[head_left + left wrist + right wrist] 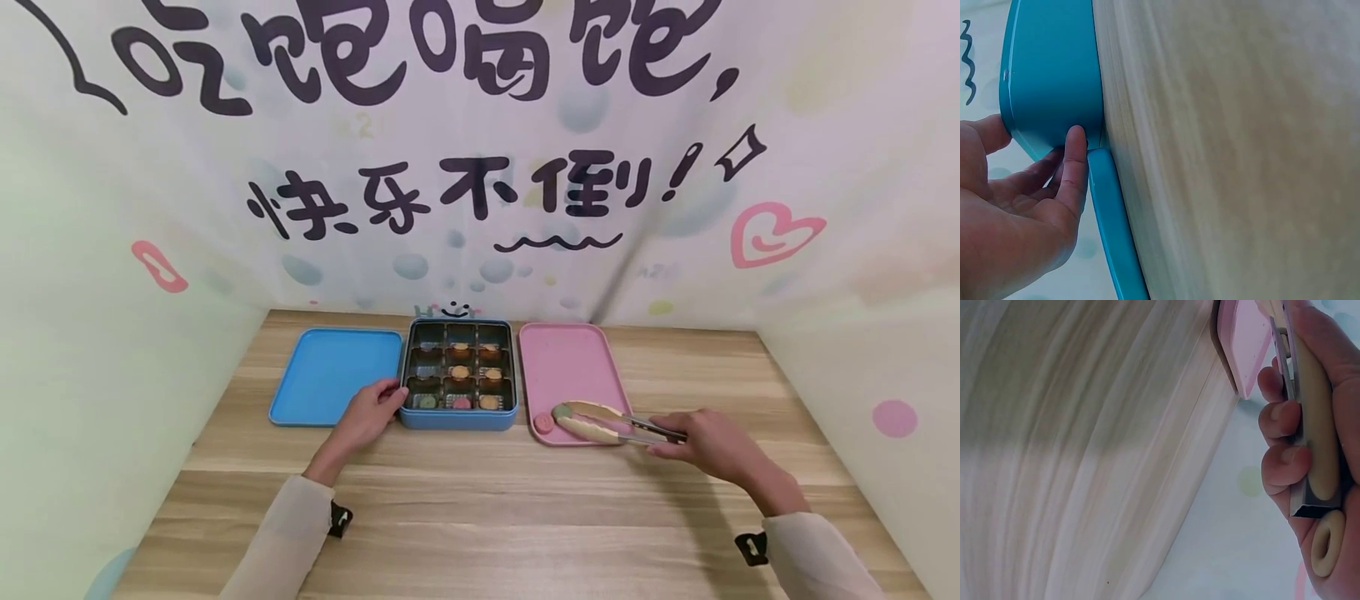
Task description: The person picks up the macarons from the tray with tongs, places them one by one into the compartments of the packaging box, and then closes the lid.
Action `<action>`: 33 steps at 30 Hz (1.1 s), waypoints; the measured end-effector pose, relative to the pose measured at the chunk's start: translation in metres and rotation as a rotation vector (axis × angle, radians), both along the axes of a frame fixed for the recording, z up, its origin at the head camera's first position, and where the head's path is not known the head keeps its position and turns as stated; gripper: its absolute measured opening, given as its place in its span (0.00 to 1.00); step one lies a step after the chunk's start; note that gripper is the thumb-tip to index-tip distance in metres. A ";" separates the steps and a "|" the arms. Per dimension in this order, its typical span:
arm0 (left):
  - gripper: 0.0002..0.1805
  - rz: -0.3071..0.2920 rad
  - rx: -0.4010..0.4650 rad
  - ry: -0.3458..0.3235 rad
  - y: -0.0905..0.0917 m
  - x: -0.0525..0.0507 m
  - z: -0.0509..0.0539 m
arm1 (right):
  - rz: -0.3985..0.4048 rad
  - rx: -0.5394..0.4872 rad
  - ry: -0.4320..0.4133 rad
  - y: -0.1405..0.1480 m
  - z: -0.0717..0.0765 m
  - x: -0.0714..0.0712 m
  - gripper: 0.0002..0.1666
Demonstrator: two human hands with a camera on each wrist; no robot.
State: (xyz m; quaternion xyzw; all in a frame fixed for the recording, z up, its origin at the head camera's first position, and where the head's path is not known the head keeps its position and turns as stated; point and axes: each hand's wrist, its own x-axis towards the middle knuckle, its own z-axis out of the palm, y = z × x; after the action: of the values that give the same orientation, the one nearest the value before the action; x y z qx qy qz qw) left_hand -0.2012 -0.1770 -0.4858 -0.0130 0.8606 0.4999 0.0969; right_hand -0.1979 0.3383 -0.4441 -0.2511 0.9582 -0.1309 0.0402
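1. Printed backdrop (465,133) behind everything, with bold dark lettering, a pink heart toward the right and pale bubbles.
2. Wooden table (465,508) in front, light and streaky.
3. Blue tin (459,420) upright near the table's back edge, divided by a dark insert into nine compartments.
4. Flat blue tray (341,367) just left of the tin; pink tray (573,362) just right of it.
5. Right hand (716,446) beyond the pink tray's near right corner, gripping the tongs' handles with curled fingers.
6. Left hand (369,412) at the tin's near left corner, holding it with thumb and bent fingers.
7. Tongs (628,425) reaching leftward over the pink tray, with cream tips.
8. Green round (562,411) at those tips, near the tray's near left corner; cannot tell whether firmly nipped. Pink round (543,423) just beside it, on the tray.
9. In the tin's front row, left to right: green, pink and yellowish pieces (489,402); yellowish ones also farther back.
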 end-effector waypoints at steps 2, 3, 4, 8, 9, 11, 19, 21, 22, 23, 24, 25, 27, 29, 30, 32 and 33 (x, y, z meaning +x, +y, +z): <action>0.29 -0.003 0.007 0.001 0.000 0.000 0.000 | -0.003 -0.010 0.012 0.000 -0.002 0.000 0.31; 0.29 0.000 0.013 -0.001 0.000 0.000 0.001 | -0.008 -0.017 0.014 0.000 -0.003 0.000 0.31; 0.29 0.003 0.019 0.002 0.000 -0.001 0.002 | -0.016 -0.025 0.021 -0.001 -0.003 -0.001 0.31; 0.29 0.005 0.006 0.016 -0.001 -0.004 0.004 | -0.057 -0.066 0.075 -0.005 -0.003 -0.005 0.31; 0.30 0.007 -0.001 0.018 -0.001 -0.005 0.004 | -0.067 -0.076 0.098 -0.006 -0.003 -0.005 0.31; 0.30 0.004 -0.022 0.027 -0.001 -0.006 0.004 | -0.081 -0.094 0.140 -0.010 -0.005 -0.005 0.30; 0.29 0.038 -0.033 0.036 0.002 -0.001 -0.003 | -0.111 -0.159 0.185 -0.035 -0.013 -0.001 0.27; 0.28 0.048 -0.026 0.033 0.003 0.001 -0.005 | -0.133 -0.173 0.178 -0.042 -0.015 0.000 0.27; 0.28 0.051 -0.020 0.033 0.003 0.002 -0.006 | -0.146 -0.180 0.177 -0.047 -0.015 0.001 0.27; 0.28 0.051 -0.018 0.036 0.003 0.003 -0.006 | -0.154 -0.185 0.176 -0.051 -0.015 0.001 0.27; 0.28 0.058 -0.009 0.033 0.004 0.003 -0.007 | -0.163 -0.190 0.177 -0.055 -0.015 0.001 0.27; 0.28 0.064 -0.002 0.030 0.004 0.003 -0.007 | -0.171 -0.195 0.176 -0.060 -0.015 0.001 0.27; 0.28 0.068 0.005 0.035 0.004 0.004 -0.006 | -0.174 -0.207 0.183 -0.070 -0.013 0.000 0.27; 0.27 0.069 0.010 0.041 0.004 0.003 -0.006 | -0.169 -0.223 0.189 -0.081 -0.012 -0.002 0.25; 0.27 0.072 0.015 0.042 0.003 0.003 -0.005 | -0.169 -0.230 0.186 -0.086 -0.011 -0.003 0.26; 0.28 0.072 0.022 0.047 0.003 0.002 -0.005 | -0.163 -0.240 0.184 -0.096 -0.010 -0.004 0.25; 0.27 0.070 0.024 0.050 0.003 0.001 -0.005 | -0.159 -0.242 0.184 -0.101 -0.009 -0.005 0.24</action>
State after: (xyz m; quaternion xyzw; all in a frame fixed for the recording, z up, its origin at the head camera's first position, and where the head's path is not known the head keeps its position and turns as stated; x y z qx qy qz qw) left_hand -0.2006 -0.1744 -0.4905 -0.0293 0.8557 0.5134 0.0579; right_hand -0.2030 0.2375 -0.4535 -0.1887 0.9519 -0.2246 -0.0887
